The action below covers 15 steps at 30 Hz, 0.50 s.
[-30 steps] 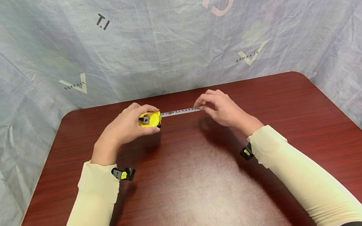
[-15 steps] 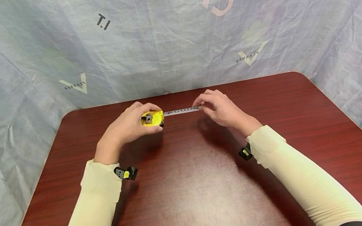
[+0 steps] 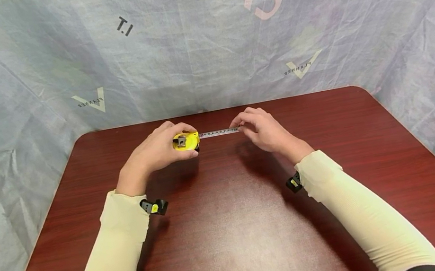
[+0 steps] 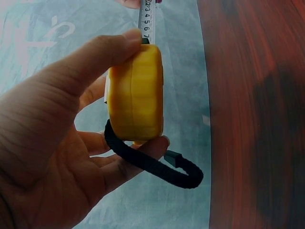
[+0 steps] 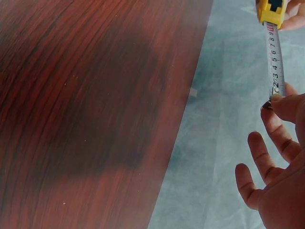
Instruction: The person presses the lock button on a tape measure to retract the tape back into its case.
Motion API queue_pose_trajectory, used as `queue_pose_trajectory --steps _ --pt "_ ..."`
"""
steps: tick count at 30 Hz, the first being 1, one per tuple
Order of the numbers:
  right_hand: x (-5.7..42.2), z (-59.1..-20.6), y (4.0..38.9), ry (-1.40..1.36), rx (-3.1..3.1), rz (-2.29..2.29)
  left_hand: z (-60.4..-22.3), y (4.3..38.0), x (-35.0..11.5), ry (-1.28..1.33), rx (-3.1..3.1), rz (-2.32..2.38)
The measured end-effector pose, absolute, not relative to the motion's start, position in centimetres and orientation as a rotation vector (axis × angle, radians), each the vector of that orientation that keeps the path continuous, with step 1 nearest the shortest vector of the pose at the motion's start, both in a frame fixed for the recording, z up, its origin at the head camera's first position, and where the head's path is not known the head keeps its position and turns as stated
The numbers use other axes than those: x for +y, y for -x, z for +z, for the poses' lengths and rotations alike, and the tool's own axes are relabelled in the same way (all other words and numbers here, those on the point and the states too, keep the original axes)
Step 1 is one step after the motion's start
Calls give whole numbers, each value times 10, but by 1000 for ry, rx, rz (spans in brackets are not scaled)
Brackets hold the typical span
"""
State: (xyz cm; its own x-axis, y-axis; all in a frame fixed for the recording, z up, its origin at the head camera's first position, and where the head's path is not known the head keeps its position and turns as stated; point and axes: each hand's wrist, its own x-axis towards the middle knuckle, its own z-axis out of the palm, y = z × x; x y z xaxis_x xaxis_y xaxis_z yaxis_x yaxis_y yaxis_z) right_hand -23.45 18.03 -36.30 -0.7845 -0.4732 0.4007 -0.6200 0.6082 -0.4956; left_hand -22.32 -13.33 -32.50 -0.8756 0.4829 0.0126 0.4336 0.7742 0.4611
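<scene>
My left hand (image 3: 155, 148) grips a yellow tape measure (image 3: 188, 141) by its case, thumb on one edge and fingers on the opposite one. In the left wrist view a black wrist strap (image 4: 157, 174) loops from the bottom of the case (image 4: 136, 93). A short length of numbered white blade (image 3: 217, 132) stretches from the case to my right hand (image 3: 264, 130). The thumb and index finger of that hand pinch the blade's end, as the right wrist view shows, where the blade (image 5: 274, 59) runs straight and the other fingers (image 5: 259, 152) stay spread. Both hands are raised over the table.
A reddish-brown wood-grain table (image 3: 233, 228) lies below, casting back a glare near its front. Behind and around it hangs a pale grey printed cloth (image 3: 184, 40). Small black devices (image 3: 155, 207) are strapped at both wrists, over cream sleeves.
My left hand has moved slightly right with the tape measure case, toward the right hand. The exposed blade between them is shorter. The right hand has hardly moved.
</scene>
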Motion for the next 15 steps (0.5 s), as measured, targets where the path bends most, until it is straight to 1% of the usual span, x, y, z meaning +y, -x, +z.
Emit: queue_pose_trajectory --steps 15 --pt "176 -364 234 -911 -2589 948 -325 223 -126 -758 2858 709"
